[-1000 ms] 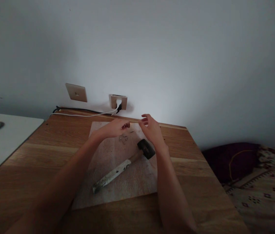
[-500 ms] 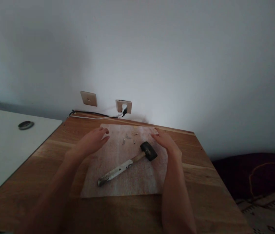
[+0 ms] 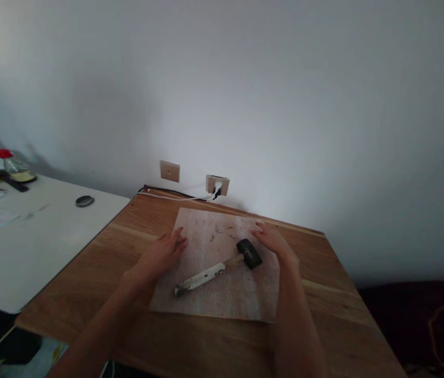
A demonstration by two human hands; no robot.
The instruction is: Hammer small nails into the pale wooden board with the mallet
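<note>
A thin, pale wooden board [image 3: 214, 299] lies on the brown wooden table. On it rests a mallet [image 3: 206, 275] with a black head and a worn, white-painted handle, head toward the right. Several small metal pieces, perhaps nails [image 3: 218, 231], are scattered over the board's far part; their exact kind is too small to tell. My left hand [image 3: 164, 253] is at the board's left edge with its fingers apart, holding nothing. Near the far right corner, my right hand [image 3: 271, 239] reaches over the board's edge, fingers stretched out and empty.
Behind the brown table [image 3: 127, 247] is a wall with a socket [image 3: 222, 185] and plugged-in cables. To the left stands a white table [image 3: 49, 236] bearing a round dark lid [image 3: 84, 201], a red-topped spray bottle [image 3: 17, 168] and tools. Dark fabric [image 3: 419, 320] lies at the right.
My left hand has slid nearer to me along the board's left edge, away from its far corner. My right hand stays by the far right corner. The view has swung left, showing more of the white table.
</note>
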